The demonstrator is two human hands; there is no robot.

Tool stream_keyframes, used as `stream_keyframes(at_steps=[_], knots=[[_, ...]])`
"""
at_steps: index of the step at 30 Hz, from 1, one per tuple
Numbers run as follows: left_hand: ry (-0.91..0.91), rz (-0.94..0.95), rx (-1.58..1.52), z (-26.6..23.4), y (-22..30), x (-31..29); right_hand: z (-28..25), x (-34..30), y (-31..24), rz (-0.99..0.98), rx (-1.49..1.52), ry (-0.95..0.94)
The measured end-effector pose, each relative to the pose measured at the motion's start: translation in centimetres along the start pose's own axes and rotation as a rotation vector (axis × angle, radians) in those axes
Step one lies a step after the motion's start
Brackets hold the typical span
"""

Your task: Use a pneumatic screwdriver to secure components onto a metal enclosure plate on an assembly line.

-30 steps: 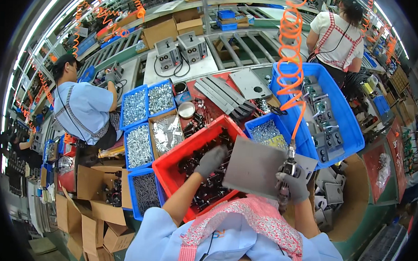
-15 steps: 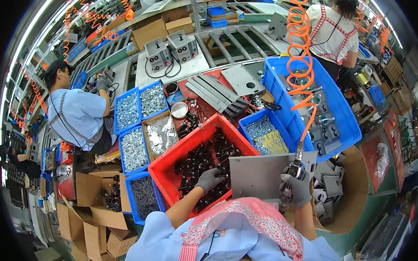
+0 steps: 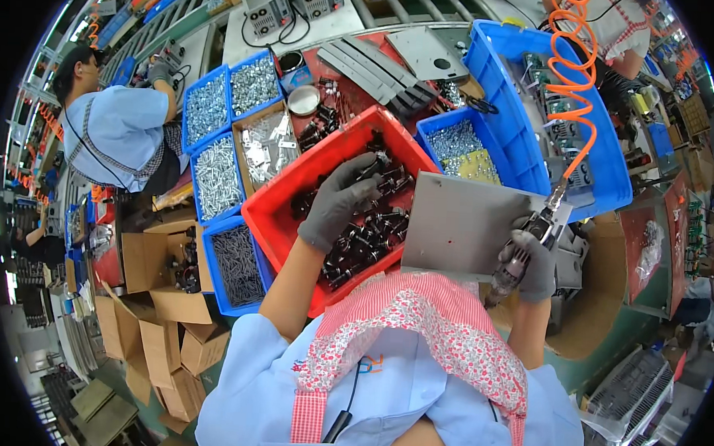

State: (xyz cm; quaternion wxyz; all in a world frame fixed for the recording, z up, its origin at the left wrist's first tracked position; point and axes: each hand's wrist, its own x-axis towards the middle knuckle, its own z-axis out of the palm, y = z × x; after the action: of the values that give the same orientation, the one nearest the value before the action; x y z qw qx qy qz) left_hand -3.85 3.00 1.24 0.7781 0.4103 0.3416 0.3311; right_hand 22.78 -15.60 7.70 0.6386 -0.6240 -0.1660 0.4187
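Head view: left hand point(image 3: 340, 205) over black parts point(image 3: 368, 238) in red bin point(image 3: 270, 233), fingers half curled, can't tell if any pinched. Right hand point(image 3: 533, 266) wrapped round air tool point(image 3: 511, 271), orange hose point(image 3: 590, 141) attached; grey plate point(image 3: 457, 219) between tool and bin.

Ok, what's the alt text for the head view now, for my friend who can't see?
A gloved left hand is in a red bin of black parts, while the gloved right hand holds a tool on a curly orange hose, beside a grey plate. Blue bins stand around, and a co-worker is at the left.
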Motion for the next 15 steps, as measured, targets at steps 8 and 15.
stream_keyframes(at_steps=[8,15], knots=[[-0.161,-0.137,-0.070,3.0,-1.2,-0.2,0.1,0.4,-0.1,0.083,0.094,-0.037],[-0.158,-0.275,-0.642,5.0,-6.1,-0.6,0.0,2.1,1.1,0.081,0.132,-0.096]])
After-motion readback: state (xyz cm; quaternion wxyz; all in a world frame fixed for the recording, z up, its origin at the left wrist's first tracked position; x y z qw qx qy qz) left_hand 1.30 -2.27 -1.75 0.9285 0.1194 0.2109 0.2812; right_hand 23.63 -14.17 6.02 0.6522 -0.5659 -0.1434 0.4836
